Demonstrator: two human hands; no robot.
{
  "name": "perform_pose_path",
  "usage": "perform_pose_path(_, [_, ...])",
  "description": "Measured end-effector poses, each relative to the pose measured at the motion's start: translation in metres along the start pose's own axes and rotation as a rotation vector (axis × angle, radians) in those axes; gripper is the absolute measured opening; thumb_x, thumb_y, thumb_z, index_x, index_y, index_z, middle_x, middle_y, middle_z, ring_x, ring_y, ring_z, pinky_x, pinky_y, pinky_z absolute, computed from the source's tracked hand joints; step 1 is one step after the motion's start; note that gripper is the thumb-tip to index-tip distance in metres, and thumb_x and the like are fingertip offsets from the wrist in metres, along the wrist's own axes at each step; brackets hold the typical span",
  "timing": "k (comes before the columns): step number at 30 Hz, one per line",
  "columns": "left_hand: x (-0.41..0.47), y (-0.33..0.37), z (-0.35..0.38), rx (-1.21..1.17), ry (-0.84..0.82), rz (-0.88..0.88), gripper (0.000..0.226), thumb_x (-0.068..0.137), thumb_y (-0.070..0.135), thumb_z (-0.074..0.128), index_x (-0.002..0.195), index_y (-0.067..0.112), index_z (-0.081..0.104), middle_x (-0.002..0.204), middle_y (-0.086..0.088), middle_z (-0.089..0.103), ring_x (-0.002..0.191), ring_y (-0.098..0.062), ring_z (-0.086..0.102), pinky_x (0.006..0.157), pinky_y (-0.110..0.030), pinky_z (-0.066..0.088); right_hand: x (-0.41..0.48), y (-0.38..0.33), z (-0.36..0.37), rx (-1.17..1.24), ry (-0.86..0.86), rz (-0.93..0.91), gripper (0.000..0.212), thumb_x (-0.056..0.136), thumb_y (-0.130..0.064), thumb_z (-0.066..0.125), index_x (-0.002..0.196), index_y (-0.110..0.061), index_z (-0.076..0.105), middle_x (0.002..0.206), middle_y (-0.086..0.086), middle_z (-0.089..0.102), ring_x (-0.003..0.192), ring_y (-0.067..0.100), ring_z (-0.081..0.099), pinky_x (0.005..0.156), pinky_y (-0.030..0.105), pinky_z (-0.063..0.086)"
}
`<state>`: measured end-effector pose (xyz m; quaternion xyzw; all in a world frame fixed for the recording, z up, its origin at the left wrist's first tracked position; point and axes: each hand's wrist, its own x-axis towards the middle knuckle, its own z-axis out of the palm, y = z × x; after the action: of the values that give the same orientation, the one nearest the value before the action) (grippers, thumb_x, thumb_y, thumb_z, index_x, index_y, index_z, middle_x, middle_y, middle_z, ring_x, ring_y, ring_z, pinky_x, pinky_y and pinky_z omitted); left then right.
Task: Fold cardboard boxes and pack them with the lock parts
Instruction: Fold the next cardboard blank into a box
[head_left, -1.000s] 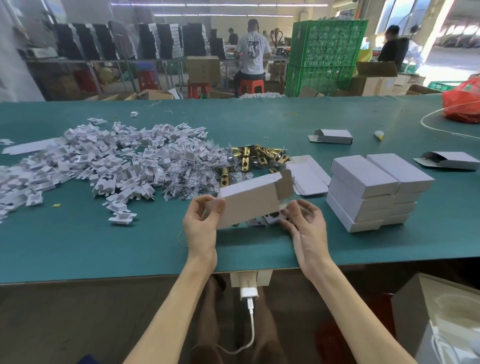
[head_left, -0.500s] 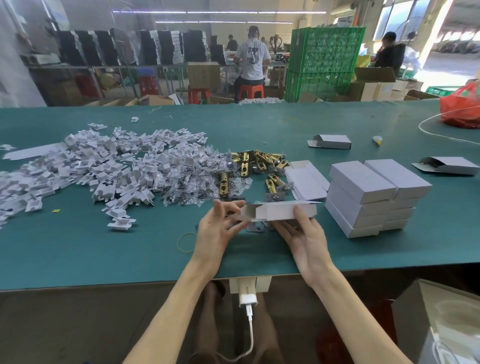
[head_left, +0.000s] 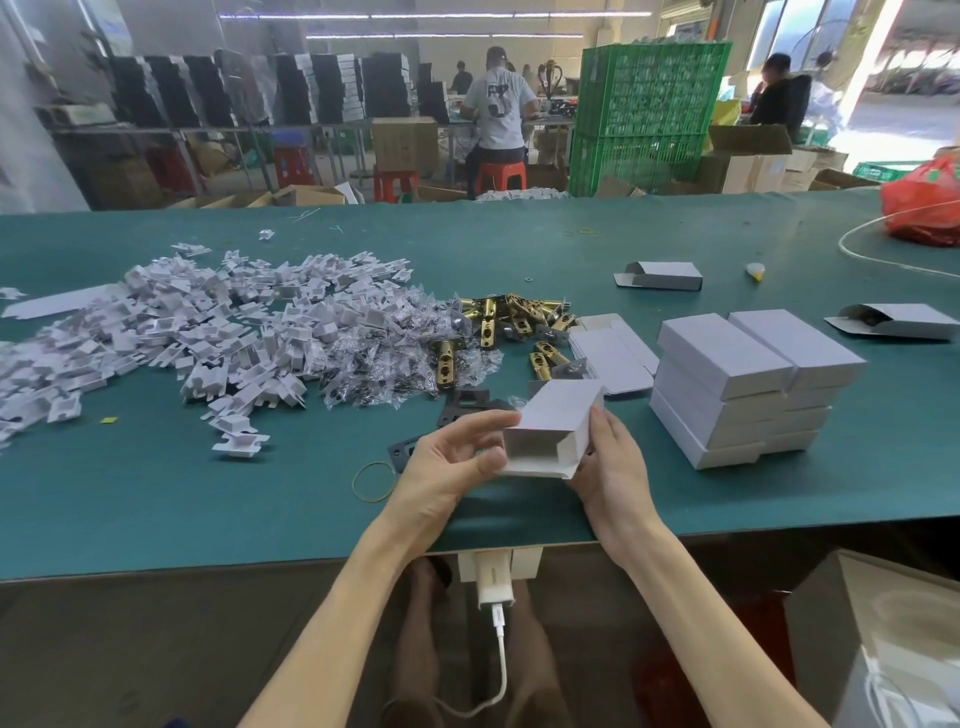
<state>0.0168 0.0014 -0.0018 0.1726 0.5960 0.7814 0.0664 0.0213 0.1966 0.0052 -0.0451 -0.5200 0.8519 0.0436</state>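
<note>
Matt white cardboard box (head_left: 556, 423), shiny brass latches (head_left: 491, 325), matt green table (head_left: 156, 493).

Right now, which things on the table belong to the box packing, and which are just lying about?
Job: open box in left hand and right hand; brass latches; flat blanks; closed boxes; white inserts.
Lying about: rubber band; red bag; white cord.
</note>
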Motion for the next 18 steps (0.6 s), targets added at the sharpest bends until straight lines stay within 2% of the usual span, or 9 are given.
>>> perform_pose_path(2, [0.001,-0.001,0.001,0.043,0.013,0.015,0.05,0.081,0.025,0.088,0.128,0.015,0.073,0.137,-0.013,0.067,0.131,-0.029,0.06,0.111,-0.044,0.048,0.0,0.001,0.002,-0.082,0.008,-0.036,0.056,0.102,-0.045,0.051,0.152,-0.025,0.036,0.109,-0.02,0.074,0.098,0.004,0.072,0.067,0.021,0.058])
perform_pose_path(4, [0.002,-0.001,0.003,0.029,0.092,0.025,0.042,0.079,0.02,0.088,0.119,0.015,0.077,0.128,-0.014,0.072,0.119,-0.026,0.066,0.1,-0.034,0.055,-0.003,0.002,0.004,-0.151,-0.007,-0.096,0.062,0.099,-0.046,0.055,0.155,-0.037,0.029,0.129,-0.018,0.066,0.112,0.005,0.067,0.072,0.024,0.06])
perform_pose_path(6, [0.002,-0.002,0.004,0.004,0.183,0.029,0.032,0.077,0.016,0.087,0.109,0.015,0.08,0.118,-0.015,0.076,0.109,-0.026,0.07,0.089,-0.026,0.058,-0.006,0.002,0.006,-0.218,-0.059,-0.155,0.054,0.097,-0.044,0.059,0.148,-0.042,0.043,0.145,-0.013,0.052,0.119,0.009,0.063,0.077,0.03,0.061])
perform_pose_path(8, [0.002,-0.002,0.005,-0.01,0.237,0.025,0.026,0.077,0.016,0.086,0.102,0.016,0.081,0.113,-0.016,0.077,0.107,-0.029,0.072,0.088,-0.027,0.059,-0.009,0.001,0.007,-0.253,-0.132,-0.182,0.044,0.093,-0.041,0.065,0.136,-0.04,0.058,0.147,-0.009,0.048,0.117,0.015,0.065,0.078,0.033,0.061])
perform_pose_path(12, [0.001,-0.001,0.006,-0.029,0.254,0.028,0.02,0.078,0.013,0.084,0.097,0.015,0.08,0.112,-0.016,0.077,0.106,-0.031,0.073,0.087,-0.029,0.059,-0.011,0.0,0.005,-0.259,-0.168,-0.168,0.056,0.08,-0.034,0.08,0.132,-0.031,0.06,0.146,-0.001,0.048,0.105,0.017,0.071,0.076,0.027,0.06])
perform_pose_path(15, [0.001,-0.002,0.005,-0.007,0.254,0.04,0.015,0.076,0.012,0.084,0.09,0.015,0.082,0.119,-0.007,0.075,0.11,-0.029,0.073,0.086,-0.03,0.06,-0.011,0.002,0.005,-0.403,-0.205,-0.178,0.067,0.074,-0.033,0.088,0.134,-0.037,0.058,0.158,-0.01,0.032,0.114,0.015,0.066,0.081,0.025,0.058])
perform_pose_path(16, [0.002,-0.002,0.005,0.011,0.256,0.045,0.014,0.075,0.012,0.084,0.089,0.014,0.082,0.122,-0.005,0.074,0.112,-0.028,0.072,0.087,-0.03,0.06,-0.011,0.003,0.005,-0.441,-0.208,-0.184,0.065,0.073,-0.032,0.089,0.131,-0.038,0.06,0.16,-0.014,0.027,0.118,0.016,0.064,0.084,0.026,0.058])
perform_pose_path(18, [0.003,-0.004,0.006,0.044,0.248,0.065,0.014,0.074,0.012,0.084,0.088,0.013,0.083,0.124,-0.004,0.073,0.117,-0.025,0.07,0.088,-0.031,0.06,-0.01,0.005,0.005,-0.467,-0.18,-0.212,0.052,0.073,-0.029,0.09,0.12,-0.033,0.066,0.16,-0.011,0.033,0.119,0.02,0.063,0.086,0.03,0.059])
